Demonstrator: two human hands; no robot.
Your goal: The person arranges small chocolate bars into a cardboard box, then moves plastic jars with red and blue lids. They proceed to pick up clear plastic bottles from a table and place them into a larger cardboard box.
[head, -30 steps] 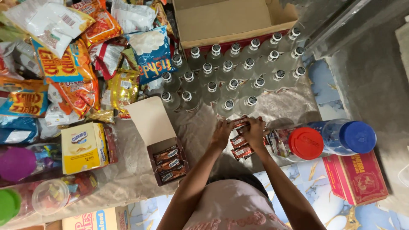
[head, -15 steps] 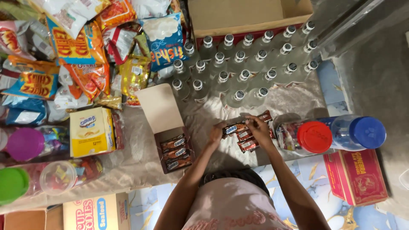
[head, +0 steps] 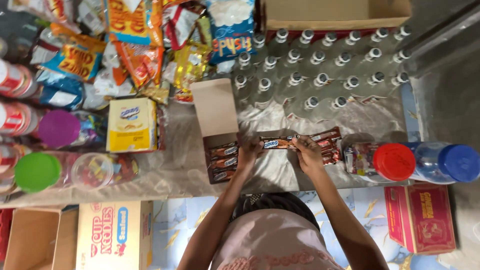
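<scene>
- Holding one wrapped snack bar (head: 278, 143) level between them, the left hand (head: 248, 152) and the right hand (head: 308, 153) each pinch an end of it, fingers closed on the wrapper.
- The bar is long and slim, in a glossy brown-orange wrapper with a blue and white oval patch near its left end; it lies crosswise just above the plastic-covered table (head: 175, 172).
- It sits between the small open carton (head: 222, 161) on the left and a loose pile of the same bars (head: 330, 145) on the right, just beside both.
- The carton is brown inside, its plain cardboard flap folded up and away from the person, and three like bars lie stacked in it side by side.
- The pile at the right shows dark red-brown wrappers lying partly under the right hand's fingers.
- Behind the hands stand rows of clear bottles (head: 320, 75) with white caps, wrapped in film.
- To the right lie two clear jars on their sides, one with a red lid (head: 394, 161), one with a blue lid (head: 459, 163).
- To the left stand a yellow box (head: 131, 125), jars with a purple lid (head: 58, 128) and a green lid (head: 34, 172), and heaped snack bags (head: 135, 45) further back.
</scene>
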